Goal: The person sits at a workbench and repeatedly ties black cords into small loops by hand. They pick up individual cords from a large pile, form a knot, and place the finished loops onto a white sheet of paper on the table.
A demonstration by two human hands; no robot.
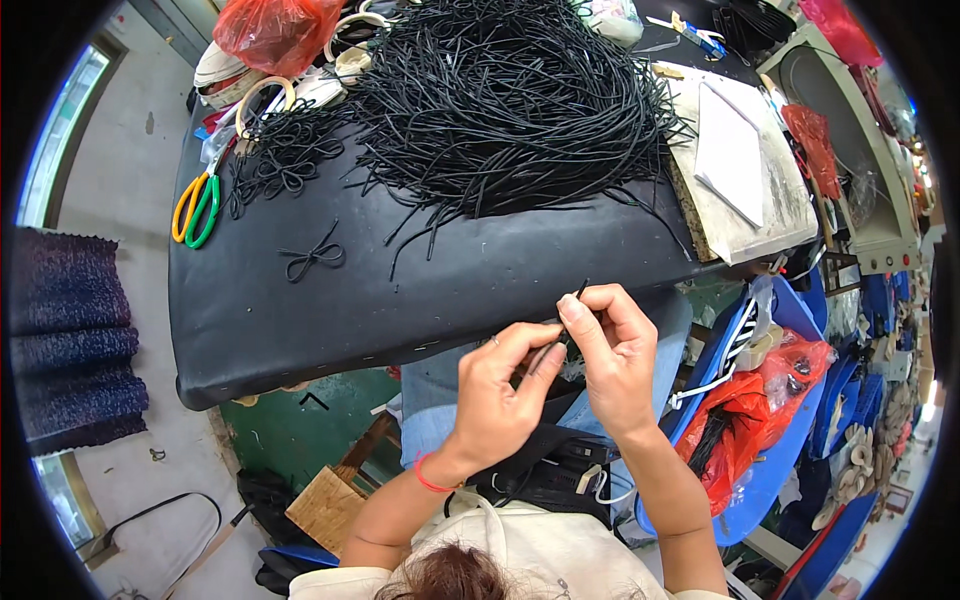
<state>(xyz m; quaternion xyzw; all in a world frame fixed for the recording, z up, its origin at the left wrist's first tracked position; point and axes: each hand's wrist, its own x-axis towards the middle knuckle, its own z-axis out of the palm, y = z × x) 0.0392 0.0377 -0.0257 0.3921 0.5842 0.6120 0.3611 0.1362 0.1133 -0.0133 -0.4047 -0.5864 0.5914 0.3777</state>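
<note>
Close together over the near edge of the black-covered table [290,330], both hands pinch a thin black cord [583,288]. My left hand [505,390] grips it between thumb and fingertips. Thumb and forefinger of my right hand [615,355] are closed on it too, and a short end sticks up above them. The fingers hide most of this cord. A single black cord bow [312,257] lies to the left on the table. Farther off is a big tangled heap of black cords [500,120], with a smaller pile of tied cords [285,160] beside it.
Scissors with orange and green handles [200,208] lie at the table's left edge. A worn board [775,190] with white paper [728,150] sits at the right. Below it stands a blue bin [755,500] holding red plastic bags [725,430]. A red bag [277,32] is at the far left.
</note>
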